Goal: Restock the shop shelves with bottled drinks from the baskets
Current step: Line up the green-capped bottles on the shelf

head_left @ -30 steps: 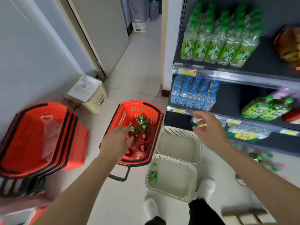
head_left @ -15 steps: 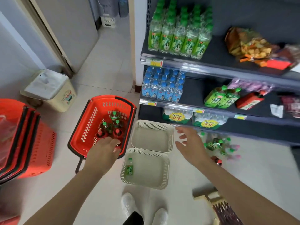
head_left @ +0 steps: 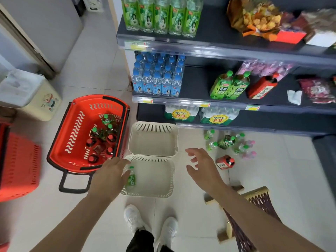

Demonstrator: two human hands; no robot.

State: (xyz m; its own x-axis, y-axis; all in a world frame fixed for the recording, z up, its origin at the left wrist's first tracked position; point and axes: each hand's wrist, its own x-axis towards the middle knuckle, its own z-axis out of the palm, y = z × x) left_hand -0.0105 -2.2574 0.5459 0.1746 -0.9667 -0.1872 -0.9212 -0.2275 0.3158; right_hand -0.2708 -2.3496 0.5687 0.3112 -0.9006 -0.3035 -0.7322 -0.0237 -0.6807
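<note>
A red shopping basket (head_left: 72, 128) on the floor holds several green-capped and red-capped bottles (head_left: 101, 137). Two white baskets stand beside it. The far one (head_left: 153, 139) is empty, and the near one (head_left: 160, 180) holds one small green bottle (head_left: 131, 177). My left hand (head_left: 111, 175) hovers over the near basket's left rim, right beside that bottle, holding nothing. My right hand (head_left: 201, 166) hangs open with spread fingers to the right of the baskets. The shelves (head_left: 200, 84) carry green tea bottles (head_left: 161, 15) and blue-capped water bottles (head_left: 158, 77).
Loose bottles (head_left: 227, 142) and a red bottle (head_left: 225, 161) lie on the floor below the bottom shelf. Stacked red baskets (head_left: 18, 166) and a lidded bin (head_left: 27, 93) stand at the left. A wooden stool (head_left: 254, 211) is at the lower right. My shoes (head_left: 134, 217) are just behind the near basket.
My left hand moved from the red basket to the near white basket's rim. My right hand dropped from the shelf edge; the small bottle it held is gone from it.
</note>
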